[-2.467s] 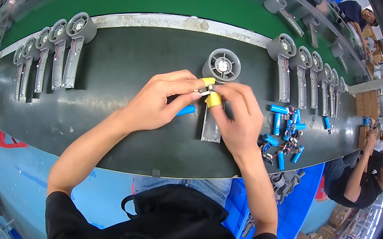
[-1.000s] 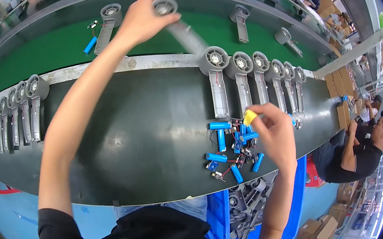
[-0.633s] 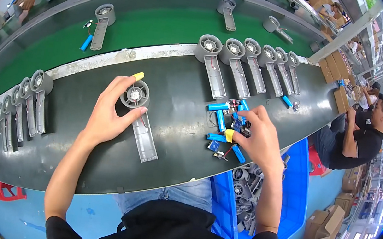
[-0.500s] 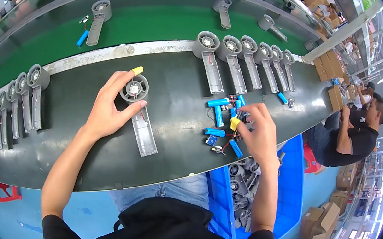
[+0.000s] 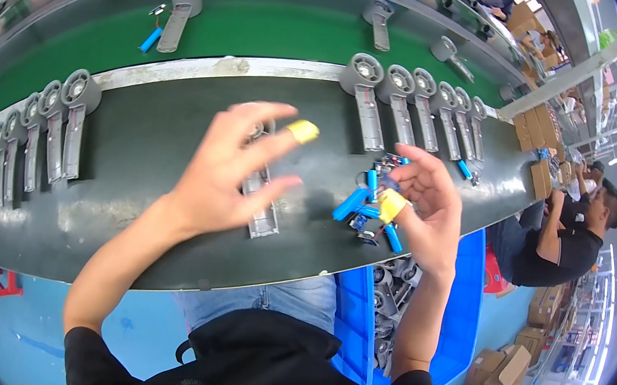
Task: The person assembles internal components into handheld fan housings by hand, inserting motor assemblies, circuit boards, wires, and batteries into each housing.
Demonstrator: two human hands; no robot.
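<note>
My left hand (image 5: 238, 168) is spread open over a grey handheld fan housing (image 5: 264, 222), hiding most of its round head. A yellow cover wraps one of its fingertips. My right hand (image 5: 431, 209), its thumb also in a yellow cover, curls into a pile of blue cylindrical batteries (image 5: 351, 204) with small circuit boards (image 5: 369, 237) and wires. Its thumb and fingers close around part of the pile; what exactly they grip is partly hidden.
Grey fan housings (image 5: 365, 114) line the workbench (image 5: 147, 171) at the right back, and more housings (image 5: 76, 123) at the left. Beyond lies a green conveyor belt (image 5: 268, 27). A blue bin (image 5: 465, 306) of grey parts stands below the edge. A person (image 5: 564, 234) sits at right.
My left hand has let go of the fan housing and moved right, now hovering over it. My right hand has curled further into the batteries, and some have shifted. The view has turned slightly.
</note>
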